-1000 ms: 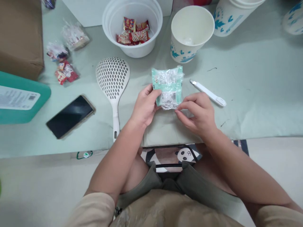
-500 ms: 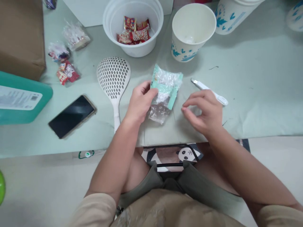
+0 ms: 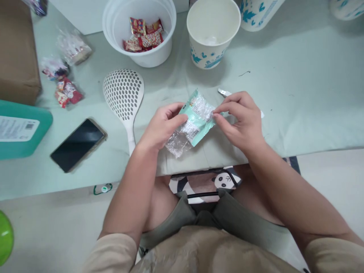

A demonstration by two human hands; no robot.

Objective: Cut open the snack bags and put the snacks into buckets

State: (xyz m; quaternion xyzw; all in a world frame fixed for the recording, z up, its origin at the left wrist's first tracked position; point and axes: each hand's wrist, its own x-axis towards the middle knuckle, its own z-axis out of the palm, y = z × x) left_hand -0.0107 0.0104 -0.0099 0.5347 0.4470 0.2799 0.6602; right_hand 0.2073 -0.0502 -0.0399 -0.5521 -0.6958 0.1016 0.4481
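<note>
A crinkled green and clear plastic wrapper (image 3: pixel 199 119) is held above the table's near edge. My left hand (image 3: pixel 165 127) grips its left side, thumb on top. My right hand (image 3: pixel 240 121) pinches the wrapper's right edge between thumb and fingertips. Clear crumpled film (image 3: pixel 178 144) hangs from the lower left of the wrapper. Partly covered by my right hand, a white utility knife (image 3: pixel 224 92) lies on the table with its blade end showing. Left of my left hand rests a white slotted skimmer (image 3: pixel 123 94), its handle partly behind my forearm.
A white tub (image 3: pixel 139 55) holds several red-wrapped sweets. Beside it stands a paper cup (image 3: pixel 209 49), with more cups behind. On the left are a phone (image 3: pixel 78 145), small packets (image 3: pixel 68 91), a green container (image 3: pixel 25 146) and a brown box (image 3: pixel 18 57).
My right hand has moved left and taken hold of the wrapper's right edge. The wrapper has tilted and its clear film has shifted left. The whole view has shifted a little.
</note>
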